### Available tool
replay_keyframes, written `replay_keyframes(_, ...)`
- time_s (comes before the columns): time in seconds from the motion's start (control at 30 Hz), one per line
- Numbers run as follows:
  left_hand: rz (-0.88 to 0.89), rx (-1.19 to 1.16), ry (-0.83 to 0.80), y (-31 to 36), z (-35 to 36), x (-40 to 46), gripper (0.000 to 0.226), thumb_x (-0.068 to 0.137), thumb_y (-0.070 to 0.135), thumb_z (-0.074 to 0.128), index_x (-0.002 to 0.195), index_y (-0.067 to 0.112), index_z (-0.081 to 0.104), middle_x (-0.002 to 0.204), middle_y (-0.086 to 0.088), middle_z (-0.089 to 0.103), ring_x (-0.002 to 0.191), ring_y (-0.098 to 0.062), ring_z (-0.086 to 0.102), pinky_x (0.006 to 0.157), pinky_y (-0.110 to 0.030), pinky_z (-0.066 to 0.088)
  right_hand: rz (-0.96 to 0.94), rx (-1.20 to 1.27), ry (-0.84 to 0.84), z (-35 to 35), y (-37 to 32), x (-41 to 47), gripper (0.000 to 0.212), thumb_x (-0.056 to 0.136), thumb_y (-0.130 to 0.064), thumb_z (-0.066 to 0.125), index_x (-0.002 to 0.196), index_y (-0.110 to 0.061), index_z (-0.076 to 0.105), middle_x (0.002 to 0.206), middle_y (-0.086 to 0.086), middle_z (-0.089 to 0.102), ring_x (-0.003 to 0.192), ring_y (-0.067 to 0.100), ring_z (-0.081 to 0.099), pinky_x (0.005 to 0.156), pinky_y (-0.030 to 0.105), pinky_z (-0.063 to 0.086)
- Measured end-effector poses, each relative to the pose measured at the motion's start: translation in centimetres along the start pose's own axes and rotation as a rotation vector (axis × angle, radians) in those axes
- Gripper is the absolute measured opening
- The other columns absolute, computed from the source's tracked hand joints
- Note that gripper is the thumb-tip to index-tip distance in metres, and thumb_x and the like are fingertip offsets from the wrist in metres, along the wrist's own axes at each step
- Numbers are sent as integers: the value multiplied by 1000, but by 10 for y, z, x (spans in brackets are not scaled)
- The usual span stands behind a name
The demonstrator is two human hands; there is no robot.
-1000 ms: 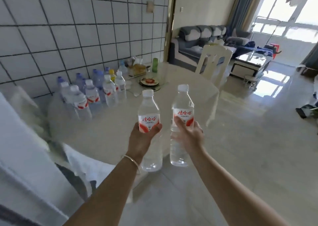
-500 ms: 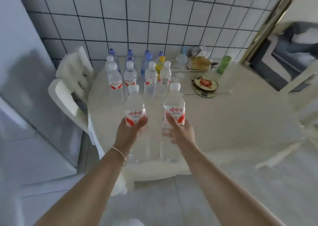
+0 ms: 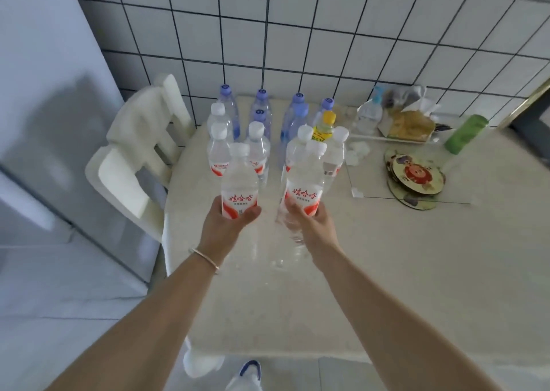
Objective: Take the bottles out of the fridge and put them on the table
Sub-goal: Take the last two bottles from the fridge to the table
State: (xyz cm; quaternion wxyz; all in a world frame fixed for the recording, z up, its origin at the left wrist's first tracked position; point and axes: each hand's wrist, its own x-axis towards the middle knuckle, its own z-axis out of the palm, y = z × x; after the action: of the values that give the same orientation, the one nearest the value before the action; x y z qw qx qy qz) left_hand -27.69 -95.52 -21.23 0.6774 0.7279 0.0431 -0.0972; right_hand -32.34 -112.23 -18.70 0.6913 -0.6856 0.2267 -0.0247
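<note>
My left hand (image 3: 226, 227) grips a clear water bottle with a red label (image 3: 239, 182) upright above the near part of the round white table (image 3: 387, 271). My right hand (image 3: 309, 227) grips a second red-label water bottle (image 3: 303, 182) beside it, also upright. Behind them, several bottles stand grouped on the table near the tiled wall: white-capped clear bottles (image 3: 218, 149), blue-capped bottles (image 3: 262, 104) and one yellow-capped bottle (image 3: 324, 125). The bottoms of both held bottles look transparent over the tabletop; whether they touch it I cannot tell.
A white chair (image 3: 137, 152) stands at the table's left, next to a grey fridge side (image 3: 44, 107). Round coasters (image 3: 413, 179), a tissue box (image 3: 407, 122), a spray bottle (image 3: 369, 110) and a green cup (image 3: 464, 134) lie to the right.
The view has swung from the living room to the table and come closer. Both hands with their bottles now hang over the tabletop just before the bottle group.
</note>
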Motion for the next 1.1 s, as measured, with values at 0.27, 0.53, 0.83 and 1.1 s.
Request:
replay_keyframes(0.27,64,52,13,-12,-7,44,90,43,48,86,121,20,52,112,0,68,102,-17,66,87,-36,55,-41,-63,-191,6,17,70,74,58,-41,81,120,-15,49,110,7,68,102,19,66,83,29,55)
replay_keyframes(0.53,151,73,63,-30,-14,79,79,43,41,84,113,25,49,106,3,67,100,-17,65,88,-38,53,-42,-208,-229,24,52,118,84,47,-35,86,115,-11,43,106,14,62,98,32,62,81,53,54)
replay_keyframes(0.83,262,164,89,-40,-20,94,70,43,48,79,102,34,43,97,8,62,85,10,61,75,-10,47,-32,-201,-147,41,65,132,82,47,-30,87,114,-12,44,105,15,62,97,34,62,79,56,54)
replay_keyframes(1.1,225,202,135,-54,-16,98,82,40,51,75,108,21,42,96,9,59,81,3,58,70,-1,40,-46,-212,-143,46,62,131,81,46,-29,84,115,-21,42,104,3,62,100,28,61,85,49,54)
